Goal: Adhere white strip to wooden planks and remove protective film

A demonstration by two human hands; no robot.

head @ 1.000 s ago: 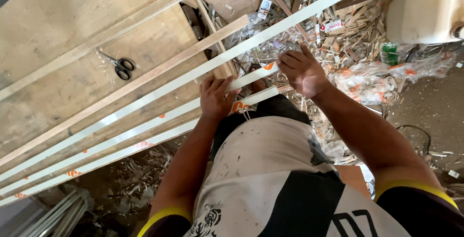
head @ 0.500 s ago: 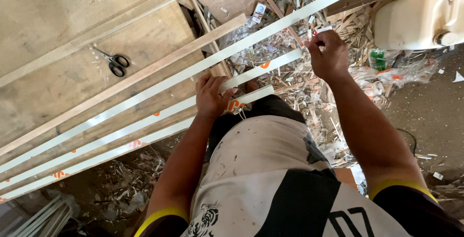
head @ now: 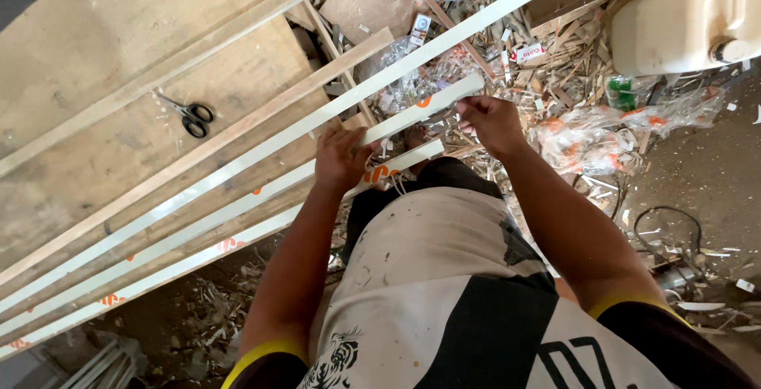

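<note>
Three long white strips lie slanted across a wooden workbench (head: pixel 95 64): a far strip (head: pixel 444 40), a middle strip (head: pixel 238 199) and a near strip (head: pixel 182 266) with orange marks. My left hand (head: pixel 341 159) presses flat on the middle strip near its free end. My right hand (head: pixel 491 119) pinches a thin clear film at the tip of that same strip, just past the bench edge. Both forearms reach forward over my paint-spotted white trousers.
Black-handled scissors (head: pixel 190 115) lie on the bench. Bare wooden battens (head: pixel 238 131) run alongside the strips. Wood offcuts and crumpled clear wrapping (head: pixel 602 135) litter the floor. A cream plastic canister (head: pixel 682 16) stands at the top right. A dark cable (head: pixel 666 230) coils on the ground.
My right hand went up to the far strip's end, then came back down to the tip of the middle strip. My left hand stayed pressed on the strips.
</note>
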